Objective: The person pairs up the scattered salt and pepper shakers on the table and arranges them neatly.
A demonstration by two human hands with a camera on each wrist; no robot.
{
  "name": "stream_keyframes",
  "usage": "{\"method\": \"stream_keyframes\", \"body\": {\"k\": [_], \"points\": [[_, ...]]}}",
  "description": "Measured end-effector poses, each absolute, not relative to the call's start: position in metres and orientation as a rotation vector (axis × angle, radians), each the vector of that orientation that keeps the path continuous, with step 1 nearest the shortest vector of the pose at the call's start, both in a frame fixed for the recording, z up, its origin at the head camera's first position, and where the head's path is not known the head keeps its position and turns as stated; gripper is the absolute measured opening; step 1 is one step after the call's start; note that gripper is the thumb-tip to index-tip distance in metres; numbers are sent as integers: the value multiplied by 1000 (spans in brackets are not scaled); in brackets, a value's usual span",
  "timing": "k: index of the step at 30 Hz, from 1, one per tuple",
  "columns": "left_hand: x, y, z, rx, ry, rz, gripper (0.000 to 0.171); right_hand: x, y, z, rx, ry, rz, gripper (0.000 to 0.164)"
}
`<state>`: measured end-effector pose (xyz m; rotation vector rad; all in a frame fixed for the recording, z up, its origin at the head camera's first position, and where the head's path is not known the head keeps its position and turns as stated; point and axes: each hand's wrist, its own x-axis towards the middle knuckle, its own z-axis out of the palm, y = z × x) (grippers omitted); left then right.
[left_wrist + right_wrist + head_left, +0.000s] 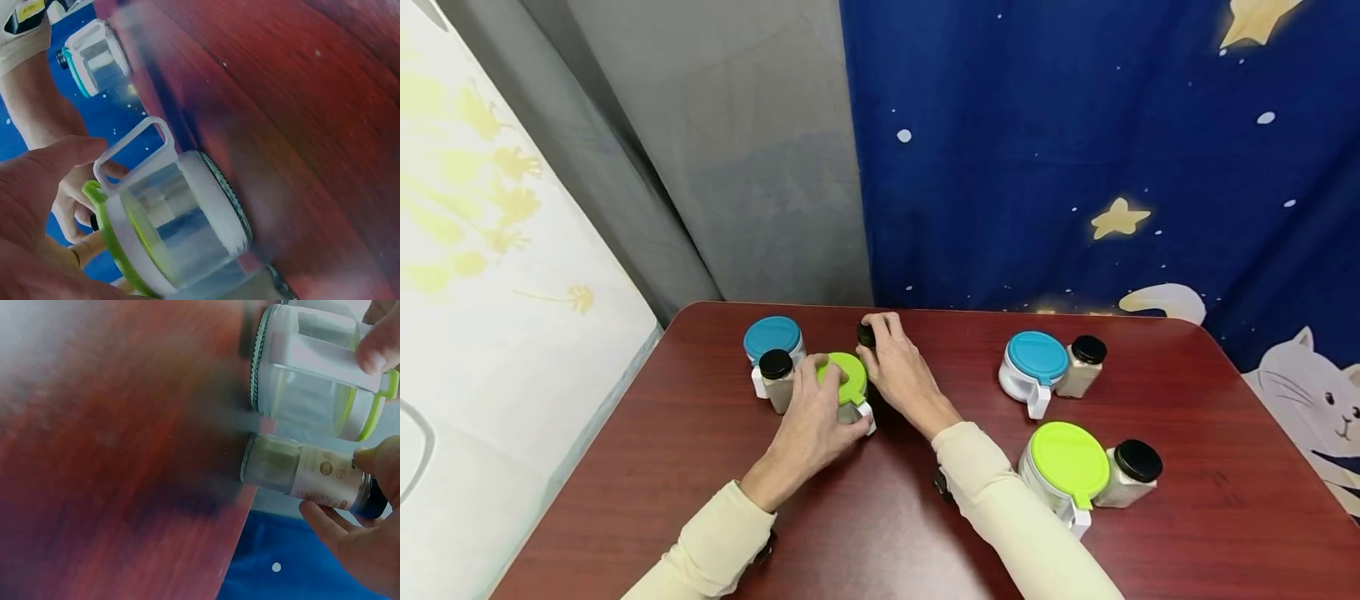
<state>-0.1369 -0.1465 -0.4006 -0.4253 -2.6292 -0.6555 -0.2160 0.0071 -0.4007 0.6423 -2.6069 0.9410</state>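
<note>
My left hand (816, 412) spans a clear jar with a green lid (850, 377), fingers over the lid and thumb at its white handle (325, 359). Beside it, my right hand (898, 367) grips a square, black-capped spice bottle (300, 470) near the top; a beige label shows on its side. From above, only the black cap (866, 335) shows past the fingers. Left of the green-lidded jar stand another black-capped spice bottle (777, 383) and a blue-lidded jar (772, 335), partly hidden behind that bottle.
On the right of the red-brown table (925, 533) stand a blue-lidded jar (1036, 367) and a spice bottle (1081, 367). Nearer, by my right sleeve, are a large green-lidded jar (1067, 467) and a spice bottle (1127, 473). A blue curtain (1000, 167) hangs behind the table.
</note>
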Motion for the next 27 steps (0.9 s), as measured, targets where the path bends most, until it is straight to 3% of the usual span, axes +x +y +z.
{"method": "stream_keyframes", "body": {"k": [3, 10, 14, 17, 27], "points": [[-138, -143, -403, -327, -2663, -814, 66, -213, 11, -403, 607, -2620, 980, 38], [-142, -144, -412, -95, -2689, -1154, 115, -209, 16, -409, 581, -2639, 1031, 50], [-143, -144, -418, -15, -2655, -1294, 132, -209, 17, -412, 598, -2615, 1026, 56], [-144, -144, -422, 14, -2652, -1324, 133, -210, 18, -415, 600, -2604, 1043, 59], [-146, -146, -424, 53, -2631, -1355, 116, -213, 21, -421, 626, -2559, 1143, 64]]}}
